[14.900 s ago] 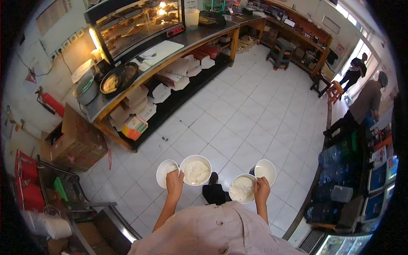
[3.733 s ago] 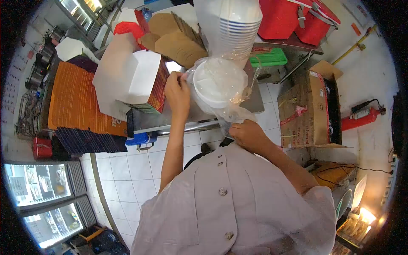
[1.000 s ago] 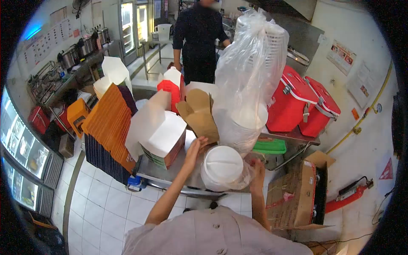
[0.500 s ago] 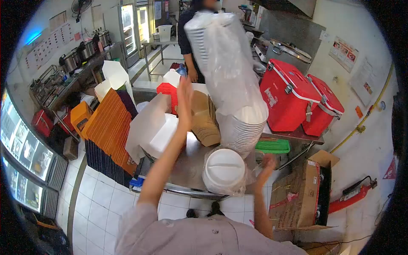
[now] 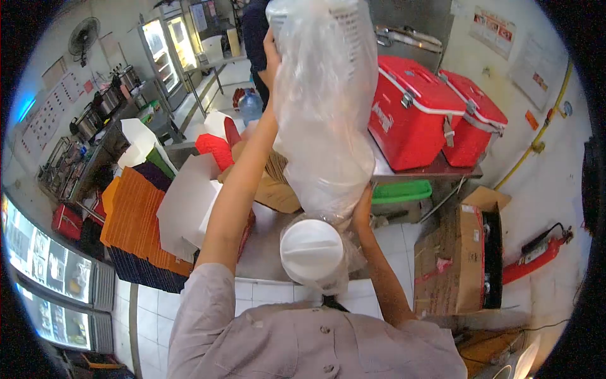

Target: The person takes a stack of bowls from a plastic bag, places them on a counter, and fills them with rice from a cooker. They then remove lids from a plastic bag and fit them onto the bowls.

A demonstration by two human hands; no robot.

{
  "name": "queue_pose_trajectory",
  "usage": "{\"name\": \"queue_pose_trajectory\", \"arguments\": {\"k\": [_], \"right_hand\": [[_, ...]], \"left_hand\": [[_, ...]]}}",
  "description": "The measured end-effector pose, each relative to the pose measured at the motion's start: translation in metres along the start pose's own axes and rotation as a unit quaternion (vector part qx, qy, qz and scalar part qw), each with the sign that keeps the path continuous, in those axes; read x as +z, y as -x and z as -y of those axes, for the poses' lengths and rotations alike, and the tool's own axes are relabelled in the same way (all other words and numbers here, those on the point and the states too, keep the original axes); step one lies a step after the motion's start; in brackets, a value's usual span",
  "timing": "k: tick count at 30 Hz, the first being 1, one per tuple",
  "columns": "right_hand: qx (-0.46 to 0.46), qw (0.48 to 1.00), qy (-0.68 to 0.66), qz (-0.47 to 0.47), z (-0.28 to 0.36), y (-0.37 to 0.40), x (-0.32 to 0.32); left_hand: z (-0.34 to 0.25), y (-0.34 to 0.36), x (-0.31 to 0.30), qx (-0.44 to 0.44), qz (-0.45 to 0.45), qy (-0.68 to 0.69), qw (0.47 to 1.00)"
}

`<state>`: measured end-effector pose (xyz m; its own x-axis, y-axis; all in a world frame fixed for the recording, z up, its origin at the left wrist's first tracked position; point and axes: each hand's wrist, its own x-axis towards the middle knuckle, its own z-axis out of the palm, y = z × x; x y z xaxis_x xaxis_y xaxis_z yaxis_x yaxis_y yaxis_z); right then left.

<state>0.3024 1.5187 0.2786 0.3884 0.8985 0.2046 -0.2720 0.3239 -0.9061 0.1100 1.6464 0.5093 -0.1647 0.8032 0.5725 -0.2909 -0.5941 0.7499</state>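
Fingers [image 5: 271,43] of the left hand [image 5: 272,62] point upward, close together, against the left side of a tall bagged stack of white containers [image 5: 325,101], near its top; I cannot tell whether they pinch the plastic. That arm reaches far forward, its forearm slanting up across the view. The right hand [image 5: 363,207] rests low against the stack's other side, its arm nearly straight; its fingers are partly hidden, so how far they curl cannot be told.

Clear plastic wraps the stack in wrinkled, shiny folds, with ribbed rims showing through near the top. Just beside its lower end, nearer the body, a round white container top [image 5: 312,248] with a raised ridge sits in a crinkled clear bag.

Both bagged items appear to stand on a smooth grey table [image 5: 266,245]. To the left are a large white carton [image 5: 183,201] with open flaps and a ribbed pile of orange cartons [image 5: 140,218]; folded brown cartons [image 5: 270,184] lie beside the stack.

Two glossy red coolers [image 5: 416,120] stand to the right, above a green tray [image 5: 402,191]. An open cardboard box [image 5: 443,259] is below, near a red fire extinguisher [image 5: 536,260]. White tiles cover the floor [image 5: 154,316], and a person in dark clothing [image 5: 255,41] is partly visible beyond the stack
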Motion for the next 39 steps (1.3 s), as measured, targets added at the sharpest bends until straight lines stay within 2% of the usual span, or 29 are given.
{"name": "queue_pose_trajectory", "arguments": {"k": [1, 3, 6, 9, 20, 21, 24, 25, 28, 31, 34, 35, 36, 38, 39], "right_hand": [[-0.008, 1.000, -0.011, -0.009, -0.001, -0.007, 0.000], [-0.029, 0.999, -0.033, -0.024, -0.001, -0.022, 0.000], [-0.072, 0.994, -0.070, -0.040, 0.001, -0.041, 0.001], [-0.104, 0.991, -0.069, 0.050, 0.034, -0.060, 0.011], [-0.020, 0.998, 0.053, 0.030, -0.004, -0.075, -0.009], [-0.043, 0.996, 0.038, 0.061, -0.009, -0.083, -0.011], [0.001, 0.998, -0.014, 0.065, -0.020, -0.082, -0.017], [-0.034, 0.994, 0.060, 0.080, -0.027, -0.090, -0.025], [-0.013, 1.000, 0.005, 0.008, 0.002, -0.062, -0.009], [-0.043, 0.997, 0.061, -0.015, -0.013, -0.060, -0.035], [-0.017, 0.996, 0.058, -0.063, 0.033, -0.001, -0.033], [-0.033, 0.993, 0.091, -0.062, 0.033, 0.017, -0.044], [-0.051, 0.989, 0.123, -0.062, 0.034, 0.036, -0.054], [-0.041, 0.993, 0.101, -0.054, 0.064, 0.092, -0.041], [-0.001, 0.994, 0.103, -0.045, 0.072, 0.113, -0.035]], "left_hand": [[-0.008, 0.054, -0.023, -0.005, 0.004, -0.004, 1.000], [0.004, 0.027, -0.001, -0.011, 0.013, -0.010, 1.000], [0.009, 0.031, 0.008, -0.004, 0.027, -0.018, 0.999], [0.015, 0.025, 0.023, 0.000, 0.045, -0.019, 0.999], [0.012, 0.027, -0.008, 0.019, 0.059, -0.028, 0.998], [0.010, 0.033, -0.010, 0.022, 0.055, -0.032, 0.998], [0.012, 0.028, -0.013, 0.034, 0.047, -0.041, 0.998], [0.013, 0.026, -0.015, 0.037, 0.046, -0.041, 0.997], [0.021, -0.001, -0.017, 0.046, 0.045, -0.041, 0.997], [0.024, 0.002, -0.021, 0.048, 0.040, -0.046, 0.997], [-0.021, 0.078, -0.059, 0.052, 0.041, -0.049, 0.997], [-0.022, 0.081, -0.058, 0.055, 0.043, -0.049, 0.996], [-0.031, 0.109, -0.067, 0.021, -0.008, -0.027, 0.999], [-0.046, 0.191, -0.088, -0.044, -0.106, -0.012, 0.993], [-0.040, 0.233, -0.102, -0.032, -0.064, -0.022, 0.997]]}}
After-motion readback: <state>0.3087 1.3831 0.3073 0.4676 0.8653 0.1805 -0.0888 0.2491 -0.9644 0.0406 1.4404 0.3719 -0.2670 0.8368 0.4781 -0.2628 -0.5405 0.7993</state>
